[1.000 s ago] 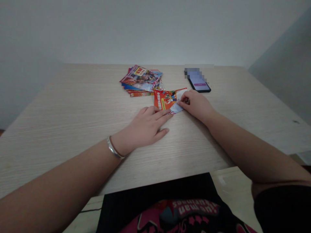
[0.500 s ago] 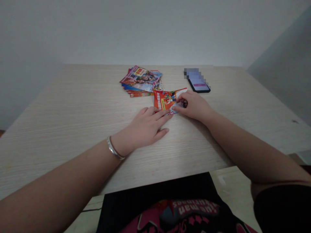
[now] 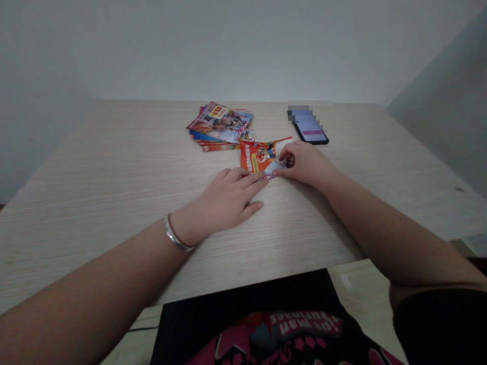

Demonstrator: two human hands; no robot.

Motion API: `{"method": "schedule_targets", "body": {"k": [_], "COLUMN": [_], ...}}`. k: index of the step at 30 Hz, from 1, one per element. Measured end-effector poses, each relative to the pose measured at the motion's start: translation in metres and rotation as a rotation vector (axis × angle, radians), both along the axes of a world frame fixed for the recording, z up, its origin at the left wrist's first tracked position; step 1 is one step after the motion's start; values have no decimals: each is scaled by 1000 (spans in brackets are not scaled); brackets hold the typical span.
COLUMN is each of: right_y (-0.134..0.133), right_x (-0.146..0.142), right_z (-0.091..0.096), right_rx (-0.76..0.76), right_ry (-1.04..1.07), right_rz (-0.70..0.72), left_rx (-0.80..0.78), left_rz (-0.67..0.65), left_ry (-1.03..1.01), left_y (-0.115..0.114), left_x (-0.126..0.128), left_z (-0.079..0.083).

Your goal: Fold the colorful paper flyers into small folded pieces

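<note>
A folded orange printed sheet (image 3: 258,156) lies on the wooden table (image 3: 114,172) in front of me. My left hand (image 3: 228,200) rests flat on the table, fingers stretched out, with its fingertips pressing the sheet's near edge. A silver bangle circles that wrist. My right hand (image 3: 304,165) is curled, its thumb and fingers pinched on the sheet's right corner, which is folded toward the left.
A fanned stack of colourful printed sheets (image 3: 222,126) lies just behind the folded one. A black phone (image 3: 310,129) with a lit screen lies at the back right. The table's near edge runs above my lap.
My right hand has slid the pinched corner of the sheet leftward and pressed it down, closer to my left fingertips. My left hand has stayed in place.
</note>
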State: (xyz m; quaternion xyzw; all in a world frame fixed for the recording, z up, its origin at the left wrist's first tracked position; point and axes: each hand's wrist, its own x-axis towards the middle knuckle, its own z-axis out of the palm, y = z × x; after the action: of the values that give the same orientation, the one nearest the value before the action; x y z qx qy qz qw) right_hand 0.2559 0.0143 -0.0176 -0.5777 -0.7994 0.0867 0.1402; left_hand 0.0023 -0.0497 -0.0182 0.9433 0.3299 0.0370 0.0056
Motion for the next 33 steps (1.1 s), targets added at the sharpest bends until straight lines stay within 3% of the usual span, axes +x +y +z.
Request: {"method": "schedule_targets", "body": {"k": [12,25,33], "right_y": [9,24,25], "right_x": [18,45,54], "right_z": [10,-4,0], "right_rx": [-190,-200,-280], "right_ry": [-35,19,27], "right_rz": [-210,-204,-219], "left_rx": [-28,-104,-123], "left_rz": [-25,12,29], "left_ry": [15,74,111], "left_y": [0,6,6], "left_x": [-9,-30,-28], "left_z": [1,4,8]}}
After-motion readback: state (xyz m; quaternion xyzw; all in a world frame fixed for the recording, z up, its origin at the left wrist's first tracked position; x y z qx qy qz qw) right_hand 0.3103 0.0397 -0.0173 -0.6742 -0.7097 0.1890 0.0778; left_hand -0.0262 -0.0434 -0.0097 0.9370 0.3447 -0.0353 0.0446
